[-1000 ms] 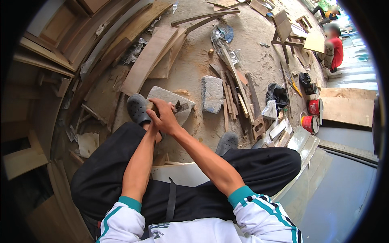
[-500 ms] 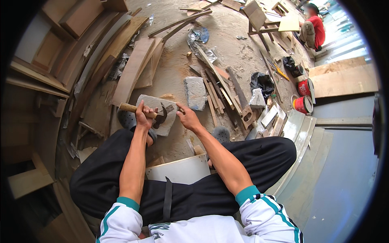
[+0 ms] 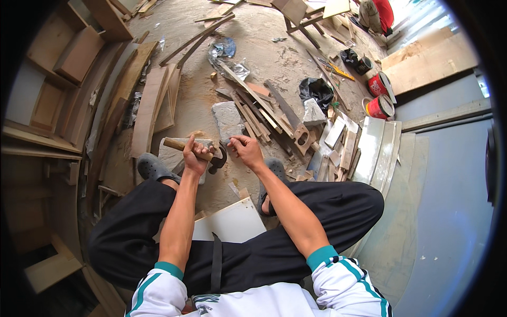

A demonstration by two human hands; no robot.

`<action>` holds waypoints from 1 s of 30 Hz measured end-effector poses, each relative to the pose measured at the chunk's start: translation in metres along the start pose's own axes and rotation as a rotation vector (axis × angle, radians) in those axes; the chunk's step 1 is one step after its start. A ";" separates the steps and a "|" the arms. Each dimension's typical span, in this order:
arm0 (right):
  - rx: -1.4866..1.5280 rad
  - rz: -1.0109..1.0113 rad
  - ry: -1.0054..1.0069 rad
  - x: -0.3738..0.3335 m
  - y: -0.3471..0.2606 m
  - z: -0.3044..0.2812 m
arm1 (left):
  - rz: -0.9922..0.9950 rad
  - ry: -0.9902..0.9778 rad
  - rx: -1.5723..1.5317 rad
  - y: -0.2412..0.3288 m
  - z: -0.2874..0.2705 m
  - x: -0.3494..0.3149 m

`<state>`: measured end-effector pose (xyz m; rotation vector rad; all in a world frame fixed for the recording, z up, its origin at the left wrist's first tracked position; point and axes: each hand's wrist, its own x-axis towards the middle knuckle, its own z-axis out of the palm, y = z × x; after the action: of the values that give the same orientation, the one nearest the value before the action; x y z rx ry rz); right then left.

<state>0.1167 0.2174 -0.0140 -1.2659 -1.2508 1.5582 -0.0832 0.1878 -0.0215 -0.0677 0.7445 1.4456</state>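
Observation:
My left hand (image 3: 195,157) is closed around the wooden handle of a claw hammer (image 3: 219,162), whose dark head points to the right. Just right of the hammer head is my right hand (image 3: 248,152), its thumb and fingers pinched together. What they hold, if anything, is too small to name. A flat grey concrete block (image 3: 168,152) lies on the ground beneath the hammer, partly hidden by it and my left hand. Beyond my hands rests another rough grey block (image 3: 228,119). A white board (image 3: 232,221) lies between my legs.
Wood scraps and a handsaw (image 3: 296,127) lie to the right of the blocks. Long planks (image 3: 149,105) and wooden cabinets (image 3: 63,63) line the left. Red cans (image 3: 379,107), a black plastic bag (image 3: 317,91) and glass sheets (image 3: 369,140) are on the right. Another person (image 3: 372,16) crouches far off.
The view has swung so the surroundings sit further left. My right fingers, earlier at the block's edge, are now drawn into a pinch. The hammer stays in my left hand, its head turned differently.

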 end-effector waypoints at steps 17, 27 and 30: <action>-0.339 0.293 0.781 0.096 0.098 -0.293 | -0.077 0.199 0.262 -0.108 0.036 0.026; -0.574 0.350 0.930 0.140 0.106 -0.308 | -0.077 0.189 0.521 -0.117 0.027 0.045; -0.629 0.300 0.978 0.130 0.097 -0.302 | -0.045 0.147 0.544 -0.118 0.023 0.047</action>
<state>0.3843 0.3845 -0.1479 -2.3051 -0.9017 0.4865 0.0310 0.2202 -0.0731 0.2292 1.2265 1.1628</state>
